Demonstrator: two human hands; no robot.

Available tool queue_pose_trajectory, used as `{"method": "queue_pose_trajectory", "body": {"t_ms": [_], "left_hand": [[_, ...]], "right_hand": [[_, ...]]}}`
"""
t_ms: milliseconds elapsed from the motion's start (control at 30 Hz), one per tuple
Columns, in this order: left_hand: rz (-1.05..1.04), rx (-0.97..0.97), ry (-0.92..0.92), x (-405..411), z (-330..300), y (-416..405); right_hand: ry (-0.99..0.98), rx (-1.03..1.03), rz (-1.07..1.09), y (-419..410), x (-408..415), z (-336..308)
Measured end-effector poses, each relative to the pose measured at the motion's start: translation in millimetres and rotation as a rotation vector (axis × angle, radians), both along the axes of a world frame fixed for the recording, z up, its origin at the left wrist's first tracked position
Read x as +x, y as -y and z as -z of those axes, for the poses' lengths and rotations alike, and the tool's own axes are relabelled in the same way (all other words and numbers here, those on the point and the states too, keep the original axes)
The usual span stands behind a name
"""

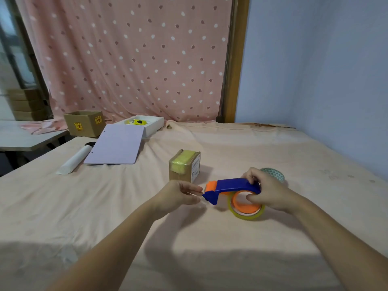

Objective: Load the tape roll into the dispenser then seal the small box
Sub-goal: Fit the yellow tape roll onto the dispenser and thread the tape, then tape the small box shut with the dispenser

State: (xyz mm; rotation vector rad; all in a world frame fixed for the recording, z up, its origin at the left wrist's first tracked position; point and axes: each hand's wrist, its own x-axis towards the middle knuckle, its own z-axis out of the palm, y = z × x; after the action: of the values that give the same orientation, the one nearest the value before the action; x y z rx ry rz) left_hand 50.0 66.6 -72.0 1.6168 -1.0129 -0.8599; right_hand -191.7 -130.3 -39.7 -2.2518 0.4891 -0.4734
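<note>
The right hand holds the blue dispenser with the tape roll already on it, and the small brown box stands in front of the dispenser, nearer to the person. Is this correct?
Not quite. In the head view the small brown box stands behind the blue dispenser, farther from the person, not nearer. The rest holds: the right hand holds the dispenser with the tape roll already on it.

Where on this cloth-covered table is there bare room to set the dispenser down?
Free: the wide near stretch of table in front of both arms, and the right side toward the blue wall, past the patterned tape roll. Also bare between the purple board and small box. Crowded: the far-left corner, with the open carton, white tray and paper roll.
</note>
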Motion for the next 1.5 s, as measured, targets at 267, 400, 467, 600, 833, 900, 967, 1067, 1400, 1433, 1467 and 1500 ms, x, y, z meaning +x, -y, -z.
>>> {"method": "queue_pose_trajectory", "body": {"t_ms": [267, 400, 467, 600, 833, 900, 967, 1067, 1400, 1433, 1467, 1500], "left_hand": [[-0.212, -0.052, 0.008, -15, 6, 5], [-0.294, -0.088, 0.009, -21, 8, 11], [-0.312, -0.102, -0.009, -24, 8, 13], [-0.356, -0.149, -0.064, -25, 5, 13], [-0.518, -0.315, -0.288, -16, -13, 12], [-0.565, -0.358, -0.362, -12, -21, 12], [-0.59, -0.374, -0.427, -4, -26, 12], [-0.562, -0.371, -0.561, 11, -25, 10], [-0.551, -0.305, -0.863, 40, -25, 9], [-0.56, -0.302, -0.866, 42, -24, 10], [-0.567, -0.298, -0.867, 43, -23, 11], [-0.57, -0.294, -0.867, 44, -21, 12]], "right_hand": [[-0.007, 0.104, 0.0, -12, -7, 1], [0.085, 0.218, 0.14, -14, -5, 12], [0.104, 0.344, 0.157, -16, -6, 16], [0.114, 0.467, 0.118, -12, -9, 18], [0.153, 0.346, 0.002, 10, 29, -37], [0.144, 0.262, -0.012, 11, 51, -64], [0.119, 0.105, -0.022, 11, 74, -91], [0.054, -0.062, -0.109, 7, 107, -129], [-0.254, -0.341, -0.324, -10, 205, -184], [-0.269, -0.354, -0.336, -12, 212, -186], [-0.282, -0.363, -0.346, -13, 219, -187], [-0.295, -0.375, -0.353, -14, 225, -188]]}}
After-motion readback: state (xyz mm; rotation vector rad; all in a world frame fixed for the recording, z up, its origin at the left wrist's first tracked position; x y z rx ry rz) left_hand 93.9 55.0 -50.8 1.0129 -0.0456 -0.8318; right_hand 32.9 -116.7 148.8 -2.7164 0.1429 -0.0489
